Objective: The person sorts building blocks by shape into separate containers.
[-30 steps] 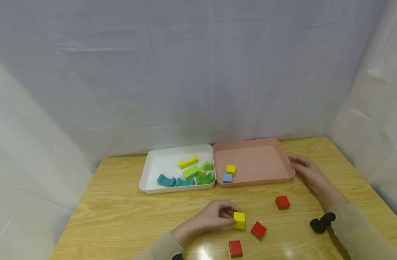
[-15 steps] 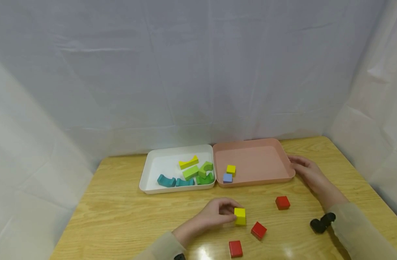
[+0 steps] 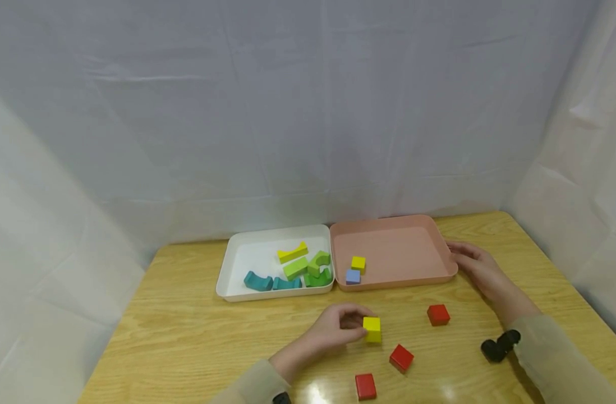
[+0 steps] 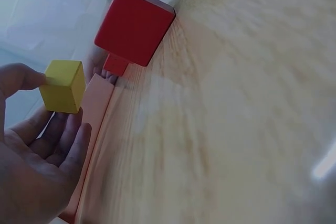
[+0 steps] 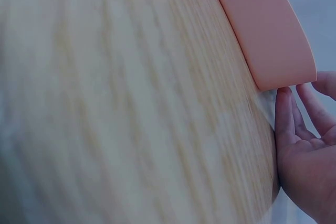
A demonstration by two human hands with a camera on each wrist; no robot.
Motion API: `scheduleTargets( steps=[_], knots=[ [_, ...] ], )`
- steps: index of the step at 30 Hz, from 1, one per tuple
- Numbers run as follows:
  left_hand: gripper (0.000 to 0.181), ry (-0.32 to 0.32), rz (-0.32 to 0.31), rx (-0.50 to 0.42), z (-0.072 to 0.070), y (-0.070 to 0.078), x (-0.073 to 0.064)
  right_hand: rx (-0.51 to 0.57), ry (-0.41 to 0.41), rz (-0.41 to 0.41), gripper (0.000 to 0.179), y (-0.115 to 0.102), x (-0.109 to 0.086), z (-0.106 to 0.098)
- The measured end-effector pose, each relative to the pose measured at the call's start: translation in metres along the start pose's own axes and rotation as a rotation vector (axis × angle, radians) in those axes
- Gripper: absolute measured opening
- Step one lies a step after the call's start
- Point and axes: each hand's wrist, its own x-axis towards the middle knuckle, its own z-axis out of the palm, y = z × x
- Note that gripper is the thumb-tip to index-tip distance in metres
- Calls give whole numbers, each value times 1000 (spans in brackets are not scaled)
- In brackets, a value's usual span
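My left hand (image 3: 330,330) pinches a yellow cube (image 3: 372,330) between thumb and fingertips over the table. In the left wrist view the thumb presses one side of that yellow cube (image 4: 60,90) and the fingers support it from the other. Three red cubes lie near this hand: one (image 3: 401,358) just right, another (image 3: 366,386) toward the front, a third (image 3: 438,315) farther right. My right hand (image 3: 482,276) rests at the right end of the pink tray (image 3: 399,249), its extended fingers against the outer wall. A yellow cube (image 3: 358,264) and a blue cube (image 3: 353,276) sit in the tray's left corner.
A white tray (image 3: 249,255) stands against the pink tray's left side. It holds several blocks: teal curved blocks (image 3: 258,280), green pieces (image 3: 318,264) and a yellow notched block (image 3: 292,252). White cloth (image 3: 308,140) hangs behind the wooden table (image 3: 197,336).
My left hand has moved slightly away from the front edge, carrying the yellow cube farther back. My right hand, the trays and the red cubes stay where they were.
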Motion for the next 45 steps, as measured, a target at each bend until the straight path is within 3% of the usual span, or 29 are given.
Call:
scheduleTargets(
  steps=[15,21,31,45],
  knots=[
    [37,41,50,20,-1,4,7,-42,40,12,32,-2,2,2],
    [38,61,42,-5,-2,5,10,-54,50,23,33,-1,3,2],
    [37,80,91,5,-4,8,14,-57,70,28,34,-1,4,2],
    [35,68,159,94,-6,15,26,-53,67,29,35,-1,3,2]
  ],
)
